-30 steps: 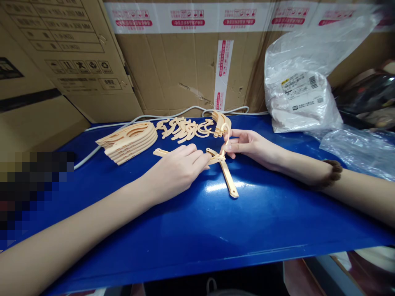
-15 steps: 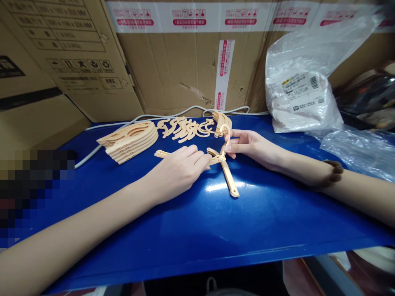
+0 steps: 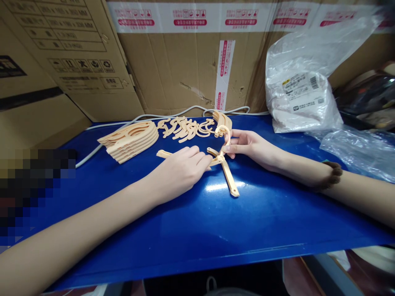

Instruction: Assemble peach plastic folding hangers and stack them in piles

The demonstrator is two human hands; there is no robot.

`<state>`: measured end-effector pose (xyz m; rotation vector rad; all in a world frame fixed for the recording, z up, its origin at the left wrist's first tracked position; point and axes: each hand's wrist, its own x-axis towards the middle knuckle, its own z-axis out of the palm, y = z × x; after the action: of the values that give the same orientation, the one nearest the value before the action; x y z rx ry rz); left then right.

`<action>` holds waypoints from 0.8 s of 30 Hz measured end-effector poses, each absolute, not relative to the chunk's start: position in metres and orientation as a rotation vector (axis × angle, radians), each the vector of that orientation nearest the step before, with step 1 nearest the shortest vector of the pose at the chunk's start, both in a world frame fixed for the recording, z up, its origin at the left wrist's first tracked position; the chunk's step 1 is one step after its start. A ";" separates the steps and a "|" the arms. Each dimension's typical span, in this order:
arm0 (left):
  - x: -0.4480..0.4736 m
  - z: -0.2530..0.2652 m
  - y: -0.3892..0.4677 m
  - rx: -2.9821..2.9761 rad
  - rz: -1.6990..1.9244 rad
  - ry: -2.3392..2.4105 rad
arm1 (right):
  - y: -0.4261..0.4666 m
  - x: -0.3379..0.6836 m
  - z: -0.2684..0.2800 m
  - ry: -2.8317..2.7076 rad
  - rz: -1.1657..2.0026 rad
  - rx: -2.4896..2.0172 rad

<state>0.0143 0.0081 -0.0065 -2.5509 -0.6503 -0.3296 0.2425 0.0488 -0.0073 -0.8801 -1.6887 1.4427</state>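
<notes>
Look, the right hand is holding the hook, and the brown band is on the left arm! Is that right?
Not quite: the head view shows the brown band on the right arm. The right hand does hold the hook.

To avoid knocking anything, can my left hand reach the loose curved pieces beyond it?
Probably yes: nothing seems to block your left hand from the curved pieces, though that hand holds a tan strip.

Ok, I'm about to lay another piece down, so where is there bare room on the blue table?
The blue table is barest between the left forearm, the right forearm and its near edge; a smaller patch lies between the left forearm and the stacked panels. It is crowded behind, among the curved pieces, and around the held hanger.
</notes>
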 end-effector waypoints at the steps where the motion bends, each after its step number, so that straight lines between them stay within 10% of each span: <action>1: 0.015 -0.006 0.008 -2.557 -0.328 -0.656 | 0.049 0.242 -0.007 -1.692 1.439 -0.875; 24: 0.020 -0.008 0.008 -2.493 -0.317 -0.606 | 0.044 0.245 -0.003 -1.926 1.227 -0.785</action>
<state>0.0195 0.0084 -0.0077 -2.4929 -0.6062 -0.3174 0.2445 0.0442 -0.0033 -0.7848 -1.9265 1.2270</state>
